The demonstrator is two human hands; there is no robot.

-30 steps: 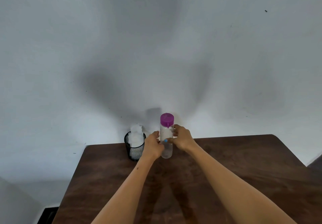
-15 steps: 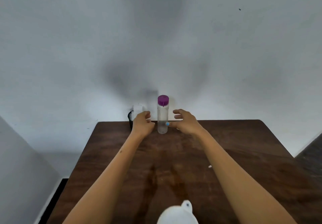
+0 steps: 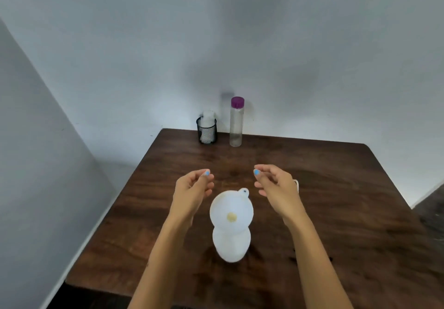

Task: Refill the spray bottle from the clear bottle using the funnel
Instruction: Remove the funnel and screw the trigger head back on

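Observation:
A white funnel (image 3: pixel 231 212) sits upright in the neck of a white spray bottle (image 3: pixel 231 246) in the middle of the table. The clear bottle (image 3: pixel 236 126) with a purple cap stands upright at the far edge, capped and nearly empty. My left hand (image 3: pixel 193 188) hovers just left of the funnel with loosely curled fingers and holds nothing. My right hand (image 3: pixel 276 184) hovers just right of the funnel, fingers relaxed, also holding nothing. Neither hand touches the funnel.
A black mesh cup (image 3: pixel 207 130) with white tissue stands left of the clear bottle at the back edge. A small white object (image 3: pixel 296 184) peeks out behind my right hand. The dark wooden table (image 3: pixel 348 200) meets walls at the back and left.
Both hands let go of the clear bottle at the back and drew toward me to either side of the funnel. The view tilted down, bringing the funnel and spray bottle into sight.

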